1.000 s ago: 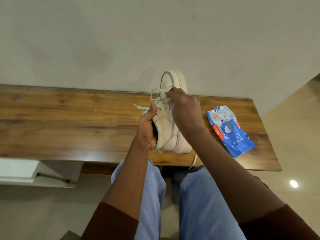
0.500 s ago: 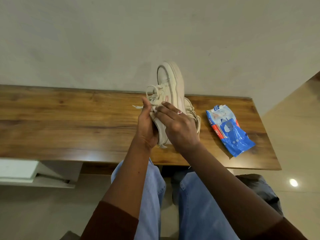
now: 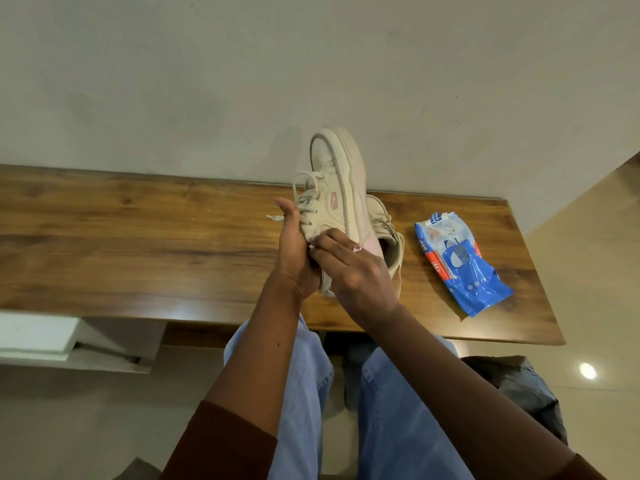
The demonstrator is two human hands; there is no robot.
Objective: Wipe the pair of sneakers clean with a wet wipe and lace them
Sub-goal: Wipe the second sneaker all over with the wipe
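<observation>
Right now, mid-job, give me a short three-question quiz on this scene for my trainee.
1. True or false: the wet wipe pack lies on the table, apart from both sneakers.
2. The left hand grips the raised sneaker; its toe points: A up, B down, C at the pack.
3. Fill in: the second sneaker lies ___ the raised sneaker and the pack.
Key: 1 true; 2 A; 3 between.

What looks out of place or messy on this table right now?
Nothing spilled or damaged. The held sneaker stands tipped toe-up, and a loose lace from the second sneaker trails toward the edge of the table.
</observation>
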